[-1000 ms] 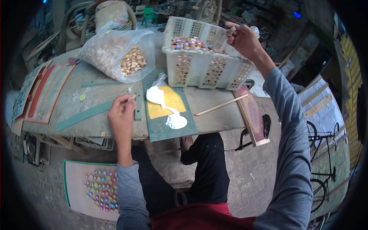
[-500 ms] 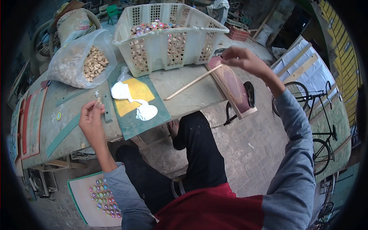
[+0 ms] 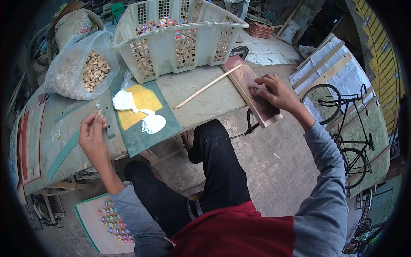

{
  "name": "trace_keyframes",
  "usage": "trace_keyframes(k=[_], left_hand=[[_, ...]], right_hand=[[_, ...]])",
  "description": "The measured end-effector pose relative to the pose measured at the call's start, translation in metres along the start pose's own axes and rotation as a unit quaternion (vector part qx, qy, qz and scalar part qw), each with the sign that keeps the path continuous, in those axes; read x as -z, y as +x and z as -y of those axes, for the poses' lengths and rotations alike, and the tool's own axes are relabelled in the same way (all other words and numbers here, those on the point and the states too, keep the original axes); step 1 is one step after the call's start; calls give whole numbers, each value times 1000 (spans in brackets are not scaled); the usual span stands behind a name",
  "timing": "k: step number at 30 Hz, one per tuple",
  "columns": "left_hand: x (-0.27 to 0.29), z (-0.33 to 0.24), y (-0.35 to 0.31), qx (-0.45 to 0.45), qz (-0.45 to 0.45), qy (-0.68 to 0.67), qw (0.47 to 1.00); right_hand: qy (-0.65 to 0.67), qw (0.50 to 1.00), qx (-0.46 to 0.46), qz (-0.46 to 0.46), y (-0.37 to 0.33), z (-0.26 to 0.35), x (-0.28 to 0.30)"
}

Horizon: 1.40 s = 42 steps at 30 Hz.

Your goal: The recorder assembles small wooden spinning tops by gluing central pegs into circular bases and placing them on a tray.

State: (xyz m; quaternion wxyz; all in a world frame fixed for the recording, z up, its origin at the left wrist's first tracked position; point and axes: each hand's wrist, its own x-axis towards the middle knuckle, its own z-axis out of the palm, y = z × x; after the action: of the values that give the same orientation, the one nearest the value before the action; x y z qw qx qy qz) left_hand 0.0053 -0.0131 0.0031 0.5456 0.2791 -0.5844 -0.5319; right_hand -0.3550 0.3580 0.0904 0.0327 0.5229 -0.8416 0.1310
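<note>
My left hand (image 3: 93,132) is closed, pinching a small pale wooden piece (image 3: 99,112) between thumb and fingertips above the left part of the worktable. At the right, my right hand (image 3: 277,93) bends its fingers round a small round piece with a red and dark face (image 3: 254,91). That hand is over a wooden board with a dusty purple-brown surface (image 3: 245,79); whether the piece touches it I cannot tell. A thin wooden stick (image 3: 207,87) lies with its far end on this board. Left of it, white paste (image 3: 154,124) lies on a yellow sheet (image 3: 145,101) over a green mat (image 3: 171,128).
A white plastic crate (image 3: 169,55) of wooden pieces with coloured faces stands at the back. Beside it, a clear bag (image 3: 64,73) holds pale wooden pieces. A panel with coloured discs (image 3: 92,229) lies low on the left. A bicycle (image 3: 355,128) is at the right.
My right hand has come down and nearer from above the board's far end to over its middle; the round piece now shows in its fingers. My left hand keeps its pinch. The view has shifted slightly.
</note>
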Motion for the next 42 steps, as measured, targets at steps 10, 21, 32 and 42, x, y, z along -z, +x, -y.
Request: trace_keyframes(k=[10, 21, 32, 42], left_hand=[[2, 1, 0, 7, 1, -8, 1000], [4, 5, 0, 7, -10, 4, 1000], [3, 4, 0, -8, -17, 26, 999], [10, 11, 2, -8, -30, -2, 1000]], right_hand=[[-67, 997, -3, 33, 2, 7, -5], [-196, 976, 90, -12, 50, -13, -13], [-196, 980, 40, 11, 56, -17, -14], [-173, 982, 46, 53, -8, 17, -7]])
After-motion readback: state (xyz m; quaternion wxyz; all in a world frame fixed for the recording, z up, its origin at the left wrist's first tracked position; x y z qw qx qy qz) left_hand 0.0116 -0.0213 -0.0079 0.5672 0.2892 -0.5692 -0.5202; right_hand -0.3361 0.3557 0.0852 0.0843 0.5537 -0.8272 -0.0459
